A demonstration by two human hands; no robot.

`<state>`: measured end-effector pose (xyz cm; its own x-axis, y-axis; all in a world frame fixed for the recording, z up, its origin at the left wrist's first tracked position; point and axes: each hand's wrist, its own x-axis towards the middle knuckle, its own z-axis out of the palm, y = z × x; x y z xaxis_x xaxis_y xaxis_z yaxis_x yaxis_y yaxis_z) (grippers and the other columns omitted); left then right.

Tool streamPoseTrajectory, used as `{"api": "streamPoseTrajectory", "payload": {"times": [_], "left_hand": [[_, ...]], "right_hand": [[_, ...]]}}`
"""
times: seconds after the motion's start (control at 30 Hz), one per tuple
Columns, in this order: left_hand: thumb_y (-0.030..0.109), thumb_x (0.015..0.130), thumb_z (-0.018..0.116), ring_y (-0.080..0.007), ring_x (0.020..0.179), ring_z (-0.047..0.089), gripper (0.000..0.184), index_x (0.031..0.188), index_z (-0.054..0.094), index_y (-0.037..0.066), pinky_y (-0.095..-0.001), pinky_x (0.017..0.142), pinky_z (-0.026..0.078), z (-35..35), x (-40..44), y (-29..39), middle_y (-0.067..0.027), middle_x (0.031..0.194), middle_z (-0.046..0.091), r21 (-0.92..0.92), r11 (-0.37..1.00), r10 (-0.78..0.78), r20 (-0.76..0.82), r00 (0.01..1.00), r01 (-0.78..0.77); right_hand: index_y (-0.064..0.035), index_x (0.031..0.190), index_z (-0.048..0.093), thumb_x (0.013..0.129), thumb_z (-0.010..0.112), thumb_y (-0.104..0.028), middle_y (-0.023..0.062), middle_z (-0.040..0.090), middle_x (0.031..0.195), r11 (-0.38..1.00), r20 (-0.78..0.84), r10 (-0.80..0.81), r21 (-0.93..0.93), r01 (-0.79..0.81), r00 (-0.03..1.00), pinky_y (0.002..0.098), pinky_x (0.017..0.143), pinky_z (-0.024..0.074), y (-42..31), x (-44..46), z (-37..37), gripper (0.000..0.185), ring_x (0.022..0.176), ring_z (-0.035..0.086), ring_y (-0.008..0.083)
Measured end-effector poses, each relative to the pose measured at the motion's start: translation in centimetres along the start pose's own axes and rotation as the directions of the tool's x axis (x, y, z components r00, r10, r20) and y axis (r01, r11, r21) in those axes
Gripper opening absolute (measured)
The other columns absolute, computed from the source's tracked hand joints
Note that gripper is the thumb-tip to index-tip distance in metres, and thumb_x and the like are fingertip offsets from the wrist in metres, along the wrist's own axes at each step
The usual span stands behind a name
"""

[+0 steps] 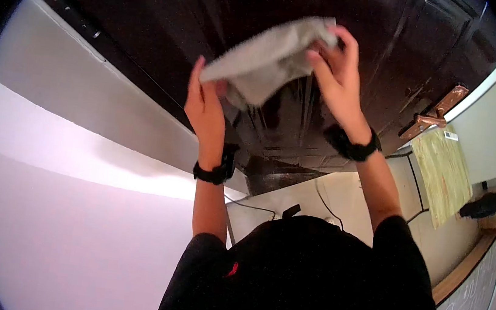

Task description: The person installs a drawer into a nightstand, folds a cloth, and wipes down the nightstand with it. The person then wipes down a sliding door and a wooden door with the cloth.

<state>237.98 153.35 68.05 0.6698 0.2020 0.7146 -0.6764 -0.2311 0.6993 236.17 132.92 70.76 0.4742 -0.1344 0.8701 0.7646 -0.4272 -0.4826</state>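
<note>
A light grey cloth [265, 59] is stretched between my two hands in front of a dark, glossy panelled door [370, 52]. My left hand [205, 101] pinches the cloth's lower left corner, its fingers partly behind the fabric. Higher up on the right, my right hand [339, 80] grips the opposite end between thumb and fingers. The cloth sags and folds in the middle, and its edges are slightly blurred. Whether the cloth touches the door I cannot tell. Each wrist wears a black band.
A copper-coloured door handle [432, 120] sits on the door's right side. Beyond it stands a small table with a yellow-green patterned top [439, 170]. Left is a white wall [70, 214] beside the door frame. Dark cables [254, 206] run near the pale floor [347, 197].
</note>
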Motion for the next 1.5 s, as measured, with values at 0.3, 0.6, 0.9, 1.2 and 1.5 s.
{"api": "streamPoseTrajectory", "payload": {"times": [0.3,0.6,0.9,1.2,1.5], "left_hand": [[0.039,0.093,0.053,-0.0456,0.098,0.049,0.066,0.138,0.036,-0.006,-0.0542,0.085,0.040,0.5,6.7,-6.4,-0.0262,0.103,0.051,0.765,0.522,0.455,0.124,0.882,-0.377],[0.036,0.097,0.047,-0.0407,0.087,0.054,0.062,0.128,0.043,-0.017,-0.0522,0.085,0.041,-0.9,-11.5,-18.6,-0.0273,0.093,0.059,0.770,0.602,-0.158,0.374,0.914,-0.211],[0.035,0.098,0.044,-0.0387,0.093,0.050,0.061,0.133,0.040,-0.014,-0.0485,0.086,0.038,-3.3,-22.6,-24.2,-0.0264,0.100,0.055,0.726,0.638,-0.292,0.536,0.792,-0.256],[0.034,0.094,0.052,-0.0437,0.096,0.049,0.076,0.145,0.018,-0.010,-0.0495,0.086,0.039,1.5,-9.3,-9.6,-0.0331,0.112,0.050,0.345,0.918,0.102,0.271,0.957,-0.195],[0.036,0.094,0.052,-0.0427,0.112,0.052,0.060,0.144,0.036,0.007,-0.0497,0.096,0.038,3.1,17.4,11.6,-0.0266,0.126,0.052,0.397,0.476,0.818,0.128,0.560,-0.785]], "right_hand": [[-0.0156,0.114,0.066,0.083,0.065,-0.040,0.0112,0.052,0.086,0.372,0.162,-0.615,-0.803,0.465,0.772,0.0416,0.085,0.0412,0.8,6.9,12.3,0.039,0.088,0.051,0.0306],[-0.0063,0.110,0.065,0.089,0.059,-0.034,0.0148,0.062,0.105,0.628,0.359,0.078,-0.742,0.234,0.930,0.0453,0.081,0.0433,9.2,-15.9,12.2,0.035,0.097,0.056,0.0352],[-0.0169,0.127,0.055,0.084,0.058,-0.022,0.0137,0.055,0.121,0.694,0.418,0.387,-0.719,0.039,0.822,0.0452,0.101,0.0391,12.8,-30.6,11.8,0.044,0.114,0.051,0.0330],[-0.0107,0.140,0.043,0.082,0.060,-0.031,0.0204,0.055,0.124,0.694,0.283,0.274,-0.720,0.015,0.919,0.0490,0.094,0.0422,3.6,-13.2,6.7,0.063,0.107,0.053,0.0411],[-0.0017,0.145,0.029,0.082,0.066,-0.039,0.0259,0.037,0.141,0.515,0.010,-0.575,-0.773,0.371,0.818,0.0461,0.110,0.0282,-7.7,15.4,0.5,0.083,0.131,0.033,0.0438]]}}
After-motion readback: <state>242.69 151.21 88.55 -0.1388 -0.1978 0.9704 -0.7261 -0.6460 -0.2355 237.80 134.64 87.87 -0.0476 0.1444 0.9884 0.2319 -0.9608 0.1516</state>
